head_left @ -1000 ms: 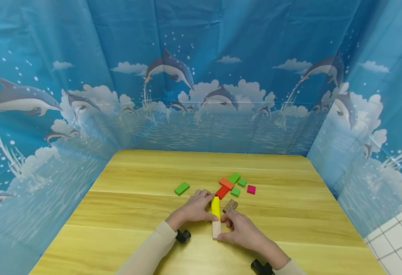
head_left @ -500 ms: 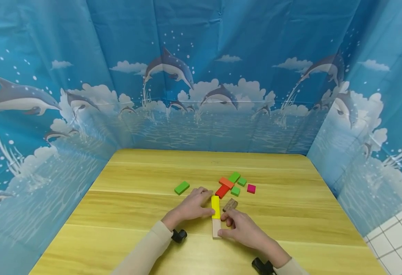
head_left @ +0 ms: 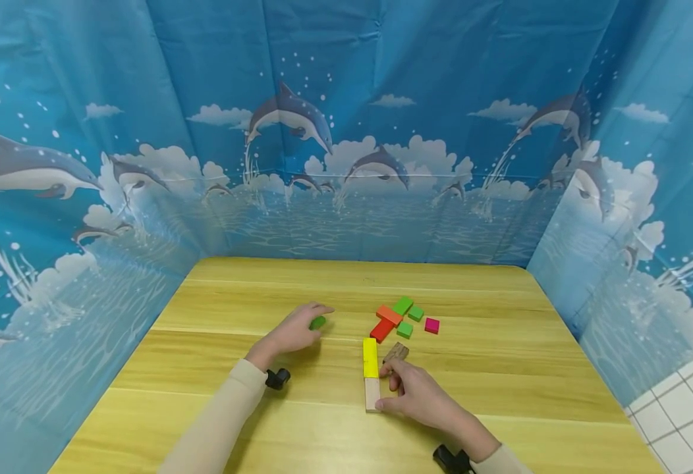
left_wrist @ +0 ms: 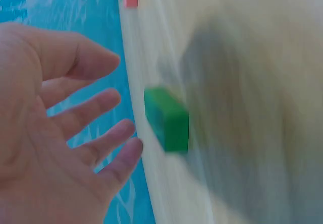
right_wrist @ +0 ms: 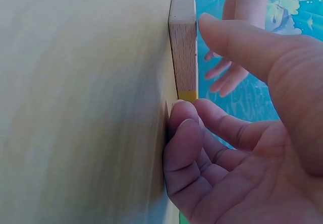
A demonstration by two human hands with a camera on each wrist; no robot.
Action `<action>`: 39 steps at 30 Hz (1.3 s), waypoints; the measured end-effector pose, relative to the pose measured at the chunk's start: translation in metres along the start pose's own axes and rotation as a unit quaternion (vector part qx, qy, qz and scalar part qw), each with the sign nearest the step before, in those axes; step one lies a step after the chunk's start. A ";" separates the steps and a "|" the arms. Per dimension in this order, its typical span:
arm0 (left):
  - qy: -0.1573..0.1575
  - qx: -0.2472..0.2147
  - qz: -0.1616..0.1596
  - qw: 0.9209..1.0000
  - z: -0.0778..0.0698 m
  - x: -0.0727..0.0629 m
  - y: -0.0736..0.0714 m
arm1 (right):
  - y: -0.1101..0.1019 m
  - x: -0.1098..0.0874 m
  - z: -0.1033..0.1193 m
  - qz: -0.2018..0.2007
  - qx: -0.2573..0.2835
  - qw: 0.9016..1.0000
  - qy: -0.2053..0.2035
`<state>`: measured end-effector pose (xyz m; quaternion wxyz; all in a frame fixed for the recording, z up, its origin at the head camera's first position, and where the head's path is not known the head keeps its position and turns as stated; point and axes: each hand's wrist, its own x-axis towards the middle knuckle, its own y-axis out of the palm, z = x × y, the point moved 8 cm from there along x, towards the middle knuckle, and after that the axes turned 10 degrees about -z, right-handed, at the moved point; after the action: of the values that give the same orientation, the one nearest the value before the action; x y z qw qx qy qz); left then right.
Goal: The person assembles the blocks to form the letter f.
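Note:
A yellow block (head_left: 370,357) and a pale wooden block (head_left: 372,394) lie end to end on the table. My right hand (head_left: 420,395) rests at their right side. Its thumb is at the upper edge of the pale block (right_wrist: 184,57); the other fingers curl loosely beside the joint, gripping nothing. Farther left, my left hand (head_left: 290,331) reaches over a green block (head_left: 317,322), which it partly hides in the head view. In the left wrist view, spread fingers (left_wrist: 113,100) stand apart from that green block (left_wrist: 169,120), nothing between them.
Beyond the yellow block lie a red block (head_left: 381,331), an orange block (head_left: 389,315) across it, and several green blocks (head_left: 404,305). A magenta block (head_left: 432,326) lies to the right. A brown block (head_left: 397,351) sits just past my right fingers. A dolphin-print curtain (head_left: 346,224) surrounds the table.
My left hand has come off the yellow block and moved left to the green block. The right hand stays beside the pale block.

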<state>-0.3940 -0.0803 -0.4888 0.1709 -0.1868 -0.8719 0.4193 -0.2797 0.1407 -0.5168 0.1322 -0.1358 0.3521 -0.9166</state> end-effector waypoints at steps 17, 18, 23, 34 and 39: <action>-0.001 -0.063 0.047 0.997 0.047 -0.003 -0.005 | 0.004 -0.004 0.002 0.005 0.020 1.000 0.001; 0.005 -0.056 0.048 0.997 0.047 -0.003 -0.005 | 0.004 -0.004 0.002 0.005 0.020 1.000 0.002; 0.007 -0.041 0.054 0.998 0.049 0.000 -0.004 | 0.003 -0.004 0.001 0.005 0.015 1.000 0.006; -0.028 -0.042 0.045 0.998 0.060 0.005 -0.005 | 0.003 0.000 -0.003 0.003 0.016 1.000 0.004; -0.030 -0.049 0.050 0.997 0.061 0.006 -0.006 | 0.003 0.001 -0.003 0.002 0.014 1.000 0.006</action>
<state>-0.4279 -0.1216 -0.5186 0.1137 -0.2255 -0.8859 0.3892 -0.2808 0.1405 -0.5206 0.1339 -0.1280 0.3403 -0.9219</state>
